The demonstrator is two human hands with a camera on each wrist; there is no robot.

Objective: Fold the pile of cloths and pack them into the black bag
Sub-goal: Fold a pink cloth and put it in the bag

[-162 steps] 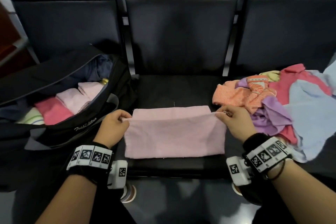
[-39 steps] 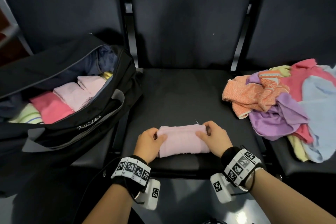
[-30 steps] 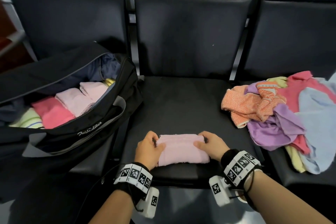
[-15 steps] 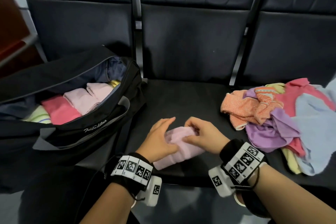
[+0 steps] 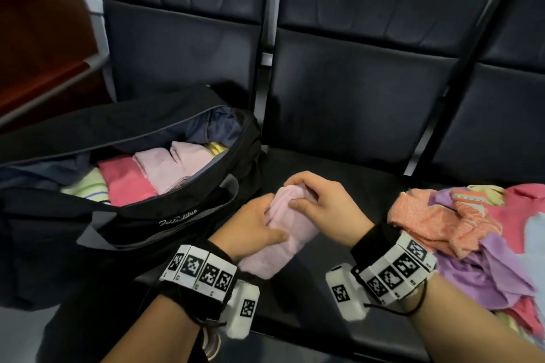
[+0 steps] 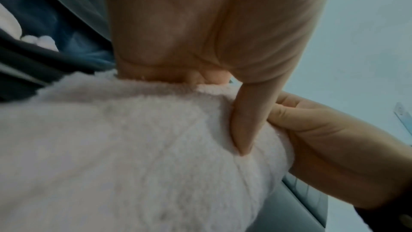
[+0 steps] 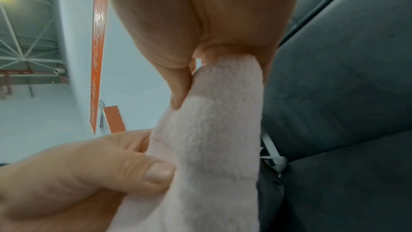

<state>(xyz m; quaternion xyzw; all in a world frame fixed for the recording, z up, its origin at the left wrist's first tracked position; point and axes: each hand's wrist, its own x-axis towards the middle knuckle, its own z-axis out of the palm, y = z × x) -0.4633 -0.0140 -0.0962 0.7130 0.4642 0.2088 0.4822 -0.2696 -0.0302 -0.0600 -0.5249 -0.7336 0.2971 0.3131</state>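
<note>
Pink cloth (image 5: 283, 233) — folded, lifted off the seat (image 5: 348, 186) near its front-left corner. Left hand (image 5: 250, 230) grips it from the side; right hand (image 5: 327, 209) pinches its top end. Keep the folds squeezed together while carrying it left. Bag (image 5: 141, 224) — open, partly filled, past the seat's left edge. Pile (image 5: 460, 230) waits at right; nothing blocks the path.

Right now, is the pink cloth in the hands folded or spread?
Folded. The pink cloth is a compact thick bundle gripped between the left hand and right hand, lifted off the seat.
</note>
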